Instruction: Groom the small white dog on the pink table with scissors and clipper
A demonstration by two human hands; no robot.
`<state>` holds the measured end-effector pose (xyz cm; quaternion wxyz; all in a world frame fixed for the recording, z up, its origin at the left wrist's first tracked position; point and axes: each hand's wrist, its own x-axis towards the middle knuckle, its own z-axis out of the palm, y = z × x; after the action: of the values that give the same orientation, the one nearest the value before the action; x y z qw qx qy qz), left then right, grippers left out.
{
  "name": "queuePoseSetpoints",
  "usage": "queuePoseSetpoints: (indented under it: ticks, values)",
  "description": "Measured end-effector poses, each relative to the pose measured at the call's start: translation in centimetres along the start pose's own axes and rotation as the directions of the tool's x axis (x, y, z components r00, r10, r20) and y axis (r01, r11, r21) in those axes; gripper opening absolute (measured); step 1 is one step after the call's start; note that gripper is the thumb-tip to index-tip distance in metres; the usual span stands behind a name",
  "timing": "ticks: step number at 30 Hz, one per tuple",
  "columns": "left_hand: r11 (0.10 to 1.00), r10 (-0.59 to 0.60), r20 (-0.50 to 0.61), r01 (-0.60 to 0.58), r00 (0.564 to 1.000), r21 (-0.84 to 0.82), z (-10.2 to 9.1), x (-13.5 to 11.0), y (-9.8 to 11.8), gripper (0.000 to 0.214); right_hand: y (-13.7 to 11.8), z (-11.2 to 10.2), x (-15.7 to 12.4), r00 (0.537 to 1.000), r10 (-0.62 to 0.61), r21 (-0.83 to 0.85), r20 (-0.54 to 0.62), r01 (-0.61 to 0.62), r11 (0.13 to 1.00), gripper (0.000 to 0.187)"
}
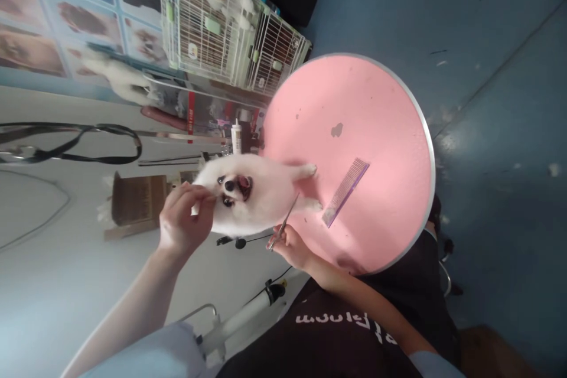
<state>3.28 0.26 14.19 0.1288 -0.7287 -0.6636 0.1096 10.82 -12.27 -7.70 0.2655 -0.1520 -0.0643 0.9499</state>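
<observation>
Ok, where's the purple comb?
In the head view, the purple comb lies on the pink table, right of the picture's middle, its lower end near a paw of the white dog.

Round pink table [381, 124], pale rim; white dog [266, 192] on top, purple-edged comb [346, 192] lying near forepaws [315, 205].

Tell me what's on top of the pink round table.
A white dog and a purple-edged comb are on the pink table. The part of it under the dog is hidden.

hazy, soft light leaves faint shadows across the pink table [376, 106].
</observation>
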Motion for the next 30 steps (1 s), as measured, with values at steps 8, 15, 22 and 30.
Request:
queuePoseSetpoints:
  ticks: [8, 15, 22, 30]
  values:
    - [0.994, -0.113, 0.028, 0.113, 0.993, -0.009, -0.2, -0.2, 0.6, 0.018, -2.5, -2.0, -1.0, 0.964, 0.241, 0.216, 0.114, -0.261, 0.941, 0.045]
    - [0.984, -0.174, 0.058, 0.175, 0.983, -0.013, -0.5, -0.6, 1.2, 0.023, -3.8, -3.2, -1.6, 0.939, 0.323, 0.194, 0.117, -0.340, 0.920, 0.043]
    - [0.975, -0.220, 0.068, 0.220, 0.973, 0.012, -0.7, -0.7, 1.4, 0.028, -5.7, -4.2, -1.4, 0.919, 0.371, 0.146, 0.133, -0.388, 0.910, 0.045]
    - [0.993, -0.103, 0.041, 0.105, 0.994, -0.052, -0.5, -1.3, 0.3, 0.019, -7.0, -5.3, -0.8, 0.914, 0.362, 0.005, 0.185, -0.369, 0.929, 0.029]
